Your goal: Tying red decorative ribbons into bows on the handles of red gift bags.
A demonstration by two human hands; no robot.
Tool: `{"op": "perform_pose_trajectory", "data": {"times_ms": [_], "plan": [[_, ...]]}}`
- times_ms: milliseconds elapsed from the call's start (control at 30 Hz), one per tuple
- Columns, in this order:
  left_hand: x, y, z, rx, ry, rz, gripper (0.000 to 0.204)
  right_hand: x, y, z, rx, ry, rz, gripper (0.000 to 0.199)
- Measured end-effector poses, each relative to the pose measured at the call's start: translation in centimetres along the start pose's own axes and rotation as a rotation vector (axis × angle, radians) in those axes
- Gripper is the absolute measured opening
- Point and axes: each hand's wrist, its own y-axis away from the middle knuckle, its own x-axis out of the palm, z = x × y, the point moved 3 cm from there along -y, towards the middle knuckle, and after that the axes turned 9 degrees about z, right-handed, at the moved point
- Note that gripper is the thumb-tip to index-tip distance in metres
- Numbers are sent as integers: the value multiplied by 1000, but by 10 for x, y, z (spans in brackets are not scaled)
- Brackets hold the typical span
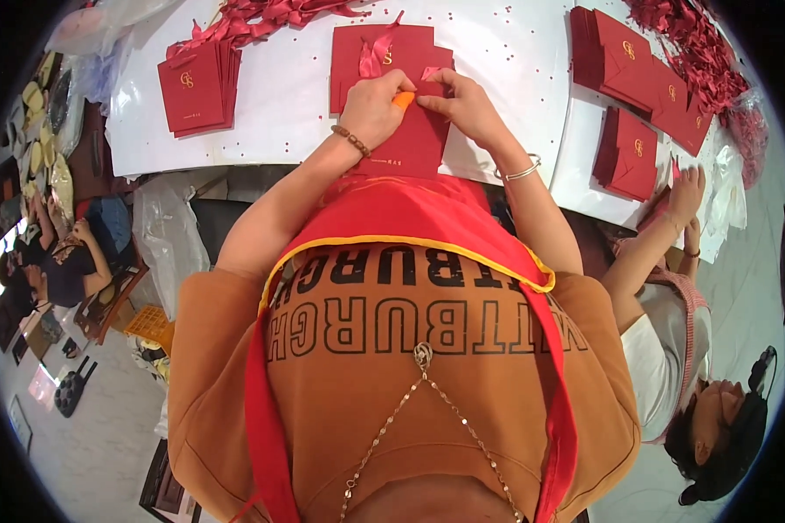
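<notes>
Both my hands are over a dark red paper bag [401, 150] lying at the table's near edge, on top of other red bags [347, 61]. My left hand [377, 109] is closed at the bag's upper left. A small orange piece [403, 99] shows at its fingertips; whether it is a tool or a finger cover I cannot tell. My right hand [464, 103] pinches a short red ribbon [430, 73] at the bag's top, its thumb toward the left fingers. Another red ribbon [373, 57] loops up from the bag behind.
On the white table [270, 109] stands a stack of red bags [196, 91] to the left. Piles of red ribbon [262, 19] lie behind, with red specks scattered around. More bag stacks [619, 65] are at right, where a co-worker's hand [687, 193] holds a ribbon.
</notes>
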Motion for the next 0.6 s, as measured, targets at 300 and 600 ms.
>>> {"op": "perform_pose_trajectory", "data": {"times_ms": [300, 600], "plan": [[8, 2, 8, -210, 187, 5, 16, 7, 1, -6, -27, -178, 15, 27], [4, 1, -2, -408, 523, 134, 25, 10, 9, -1, -107, -20, -87, 24]]}}
